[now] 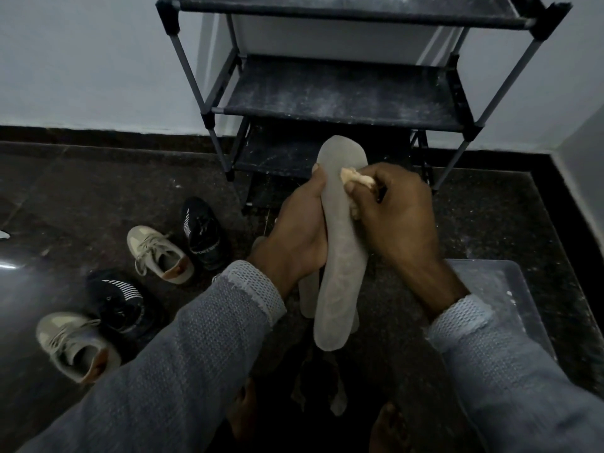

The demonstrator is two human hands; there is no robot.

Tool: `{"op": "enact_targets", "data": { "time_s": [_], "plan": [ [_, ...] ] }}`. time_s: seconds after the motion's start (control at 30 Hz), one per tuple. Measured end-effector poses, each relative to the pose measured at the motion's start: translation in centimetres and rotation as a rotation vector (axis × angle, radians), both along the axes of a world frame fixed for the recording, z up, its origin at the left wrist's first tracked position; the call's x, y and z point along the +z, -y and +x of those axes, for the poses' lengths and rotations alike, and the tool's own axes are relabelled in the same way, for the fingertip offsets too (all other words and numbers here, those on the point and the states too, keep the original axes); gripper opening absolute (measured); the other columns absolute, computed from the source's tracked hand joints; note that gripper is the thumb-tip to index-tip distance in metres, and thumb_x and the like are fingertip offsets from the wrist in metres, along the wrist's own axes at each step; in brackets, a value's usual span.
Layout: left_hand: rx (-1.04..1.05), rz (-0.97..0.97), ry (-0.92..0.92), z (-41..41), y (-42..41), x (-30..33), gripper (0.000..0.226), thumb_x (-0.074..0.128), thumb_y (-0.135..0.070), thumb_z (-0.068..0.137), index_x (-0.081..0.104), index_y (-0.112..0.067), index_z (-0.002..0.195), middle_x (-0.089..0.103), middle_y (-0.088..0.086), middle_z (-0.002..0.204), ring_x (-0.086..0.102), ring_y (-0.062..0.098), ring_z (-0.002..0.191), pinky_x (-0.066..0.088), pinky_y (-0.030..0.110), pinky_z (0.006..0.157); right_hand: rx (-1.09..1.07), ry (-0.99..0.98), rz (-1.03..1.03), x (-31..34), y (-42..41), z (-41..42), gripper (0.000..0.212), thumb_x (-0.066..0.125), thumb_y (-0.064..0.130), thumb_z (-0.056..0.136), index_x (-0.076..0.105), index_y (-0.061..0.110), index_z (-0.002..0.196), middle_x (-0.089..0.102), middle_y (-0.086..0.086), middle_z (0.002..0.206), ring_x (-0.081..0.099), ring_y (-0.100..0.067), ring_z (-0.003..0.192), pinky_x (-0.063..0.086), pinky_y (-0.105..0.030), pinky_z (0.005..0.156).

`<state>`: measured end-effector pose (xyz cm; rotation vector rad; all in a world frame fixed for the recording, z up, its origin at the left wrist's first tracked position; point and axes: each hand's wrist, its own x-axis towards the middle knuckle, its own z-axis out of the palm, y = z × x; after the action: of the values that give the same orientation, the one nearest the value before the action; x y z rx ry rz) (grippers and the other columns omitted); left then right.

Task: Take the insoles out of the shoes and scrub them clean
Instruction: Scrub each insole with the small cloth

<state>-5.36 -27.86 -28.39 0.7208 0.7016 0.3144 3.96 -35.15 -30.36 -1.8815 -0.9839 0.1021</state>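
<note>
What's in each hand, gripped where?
Left hand grips the grey insole along its left edge, mid-length. Right hand pinches a pale cloth against its upper part.

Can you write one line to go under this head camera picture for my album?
Left hand holds a grey insole while the right hand rubs it with a cloth.

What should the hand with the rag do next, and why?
Probably rub the cloth down the grey insole toward its near end. The right hand pinches the cloth against the far end only, and the left hand grips the insole's edge, so most of its length lies below the cloth.
</note>
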Motion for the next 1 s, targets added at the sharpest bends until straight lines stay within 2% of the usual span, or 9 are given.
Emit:
{"op": "enact_targets", "data": {
  "time_s": [0.1, 0.27, 0.43, 0.53, 0.7, 0.77, 0.87, 0.93, 1.0],
  "plan": [
    [0.014, -0.002, -0.008, 0.0, -0.2, 0.1, 0.056, 0.028, -0.046, 0.101, 0.056, -0.002, 0.123, 0.066, 0.017, 0.109, 0.065, 0.025, 0.092, 0.052, 0.037, 0.087, -0.073, -0.001, -0.018, -0.3, 0.4, 1.0, 0.012, 0.065, 0.020, 0.090, 0.071, 0.012, 0.096, 0.068, -0.001, 0.085, 0.063, -0.010, 0.075, 0.055, -0.033, 0.070],
    [0.062, 0.003, -0.023, -0.2, -1.0, 0.0, 0.061, 0.032, -0.049, 0.100, 0.053, 0.002, 0.127, 0.068, 0.016, 0.099, 0.070, 0.023, 0.081, 0.060, 0.031, 0.068, 0.227, -0.015, -0.002, 0.9, 0.2, -2.6, 0.009, 0.067, 0.016, 0.089, 0.071, 0.014, 0.095, 0.064, 0.011, 0.085, 0.059, 0.001, 0.077, 0.045, -0.010, 0.069],
    [0.043, -0.021, -0.009, -0.5, -1.0, 0.2, 0.063, 0.029, -0.051, 0.100, 0.052, 0.000, 0.130, 0.065, 0.019, 0.112, 0.067, 0.027, 0.091, 0.057, 0.038, 0.078, 0.115, 0.070, -0.008, 0.4, 0.4, -0.8, 0.011, 0.065, 0.018, 0.090, 0.071, 0.010, 0.086, 0.065, 0.003, 0.078, 0.060, -0.011, 0.072, 0.051, -0.031, 0.069],
    [0.058, -0.038, -0.007, -0.4, -1.2, 0.1, 0.061, 0.027, -0.050, 0.101, 0.055, -0.001, 0.123, 0.066, 0.018, 0.107, 0.066, 0.027, 0.089, 0.057, 0.038, 0.076, 0.038, 0.057, -0.005, -0.2, 0.6, 0.1, 0.015, 0.065, 0.023, 0.091, 0.070, 0.010, 0.085, 0.065, 0.002, 0.078, 0.060, -0.011, 0.071, 0.052, -0.032, 0.068],
    [0.083, -0.050, 0.016, -0.5, -1.7, 0.2, 0.061, 0.029, -0.050, 0.100, 0.051, -0.001, 0.128, 0.068, 0.018, 0.103, 0.070, 0.026, 0.081, 0.061, 0.036, 0.065, 0.315, 0.024, -0.018, 0.5, 0.4, -2.2, 0.008, 0.068, 0.017, 0.088, 0.072, 0.014, 0.094, 0.066, 0.005, 0.086, 0.059, -0.005, 0.079, 0.047, -0.013, 0.071],
    [0.077, -0.071, 0.013, -0.5, -1.7, 0.2, 0.060, 0.029, -0.051, 0.100, 0.053, -0.001, 0.125, 0.068, 0.017, 0.099, 0.070, 0.026, 0.080, 0.060, 0.037, 0.067, 0.312, 0.048, -0.027, 0.6, 0.4, -2.1, 0.008, 0.068, 0.017, 0.088, 0.072, 0.013, 0.092, 0.064, 0.006, 0.083, 0.058, -0.005, 0.078, 0.043, -0.010, 0.069],
    [0.046, -0.085, 0.011, -0.5, -1.5, 0.1, 0.063, 0.027, -0.051, 0.100, 0.056, 0.001, 0.118, 0.066, 0.019, 0.104, 0.066, 0.027, 0.088, 0.056, 0.038, 0.076, 0.103, 0.057, -0.003, -0.2, 0.5, -0.4, 0.011, 0.066, 0.020, 0.089, 0.071, 0.011, 0.087, 0.063, 0.006, 0.077, 0.059, -0.009, 0.071, 0.049, -0.025, 0.067],
    [0.060, -0.085, -0.001, -0.4, -1.6, 0.1, 0.063, 0.026, -0.051, 0.100, 0.056, 0.001, 0.119, 0.066, 0.018, 0.103, 0.066, 0.026, 0.086, 0.058, 0.036, 0.071, 0.059, 0.027, 0.007, -0.6, 0.6, 0.0, 0.013, 0.066, 0.021, 0.090, 0.071, 0.010, 0.087, 0.065, 0.003, 0.077, 0.061, -0.012, 0.071, 0.053, -0.035, 0.067],
    [0.056, -0.089, 0.005, -0.3, -1.6, 0.3, 0.066, 0.027, -0.053, 0.100, 0.049, 0.001, 0.130, 0.064, 0.021, 0.112, 0.066, 0.028, 0.089, 0.059, 0.037, 0.069, 0.159, -0.031, -0.001, -0.2, 0.6, -0.7, 0.009, 0.067, 0.021, 0.089, 0.070, 0.013, 0.091, 0.065, 0.005, 0.083, 0.062, -0.007, 0.075, 0.054, -0.030, 0.071]
  ]
}}
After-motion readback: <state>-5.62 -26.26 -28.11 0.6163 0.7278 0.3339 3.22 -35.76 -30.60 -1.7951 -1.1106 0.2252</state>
